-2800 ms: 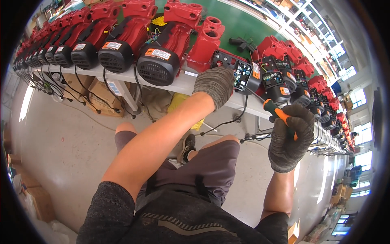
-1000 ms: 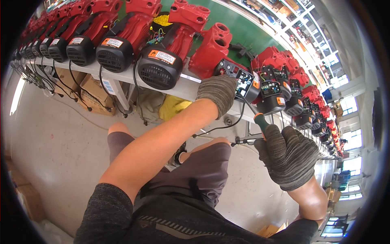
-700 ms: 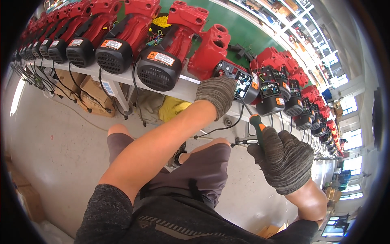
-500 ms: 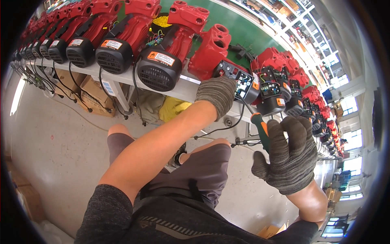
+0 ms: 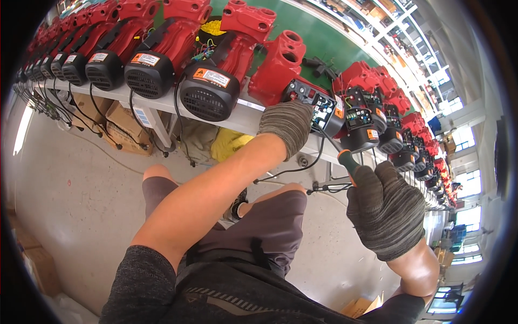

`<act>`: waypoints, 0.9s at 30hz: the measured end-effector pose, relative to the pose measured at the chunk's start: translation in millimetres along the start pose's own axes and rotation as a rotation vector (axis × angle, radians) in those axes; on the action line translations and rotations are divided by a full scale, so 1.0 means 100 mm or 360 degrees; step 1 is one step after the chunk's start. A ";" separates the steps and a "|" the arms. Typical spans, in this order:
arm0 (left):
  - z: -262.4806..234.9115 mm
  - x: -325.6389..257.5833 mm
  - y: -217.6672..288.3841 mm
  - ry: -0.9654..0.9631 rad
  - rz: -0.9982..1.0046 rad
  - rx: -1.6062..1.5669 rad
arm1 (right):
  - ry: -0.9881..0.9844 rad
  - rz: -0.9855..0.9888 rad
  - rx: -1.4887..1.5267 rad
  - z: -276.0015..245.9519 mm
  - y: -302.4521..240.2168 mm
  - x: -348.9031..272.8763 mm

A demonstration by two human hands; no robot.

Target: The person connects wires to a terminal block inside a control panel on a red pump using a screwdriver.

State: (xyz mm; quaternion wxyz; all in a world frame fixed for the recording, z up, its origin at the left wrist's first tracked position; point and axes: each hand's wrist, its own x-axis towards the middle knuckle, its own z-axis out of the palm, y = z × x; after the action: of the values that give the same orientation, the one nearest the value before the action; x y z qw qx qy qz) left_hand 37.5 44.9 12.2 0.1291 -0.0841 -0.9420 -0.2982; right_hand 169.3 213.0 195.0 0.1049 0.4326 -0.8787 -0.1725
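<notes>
A red pump (image 5: 278, 67) lies on the bench with its black control box uncovered, showing a circuit board (image 5: 322, 110). My left hand (image 5: 287, 127), in a grey knitted glove, is closed against the near left side of that box; its fingertips are mostly hidden. In my gloved right hand (image 5: 386, 208) is a screwdriver (image 5: 347, 159) with a green and orange handle, fingers wrapped round it. The shaft slants up and left to the lower edge of the circuit board, where the tip is too small to make out.
More red pumps with black motor ends (image 5: 210, 93) line the bench to the left. Opened pumps (image 5: 359, 127) continue on the right. Black power cables (image 5: 178, 121) hang off the bench edge. Cardboard boxes (image 5: 125, 124) and a yellow cloth (image 5: 231, 144) lie underneath.
My right hand has closed its raised fingers round the screwdriver handle and shifted slightly right. The handle has tilted a little; my left hand stays at the box.
</notes>
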 end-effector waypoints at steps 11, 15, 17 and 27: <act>0.07 -0.01 -0.04 0.0090 0.0036 -0.0018 | -0.0236 -0.0194 -0.0202 -0.09 -0.05 0.08; 0.07 0.01 -0.07 0.0087 0.0027 0.0042 | 0.0169 -0.0019 -0.0103 0.00 -0.01 0.07; 0.06 -0.03 -0.21 0.0132 -0.0011 0.0065 | 0.0038 -0.0173 0.0046 0.00 -0.04 0.19; 0.00 -0.02 -0.12 0.0056 -0.0043 0.0034 | -0.0023 0.0187 0.0564 0.07 -0.13 0.17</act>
State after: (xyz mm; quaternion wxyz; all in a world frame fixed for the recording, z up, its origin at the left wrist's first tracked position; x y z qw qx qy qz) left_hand 36.1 34.7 5.1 0.1426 -0.0648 -0.9437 -0.2912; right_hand 166.2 193.9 183.8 0.0306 0.3911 -0.9197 -0.0118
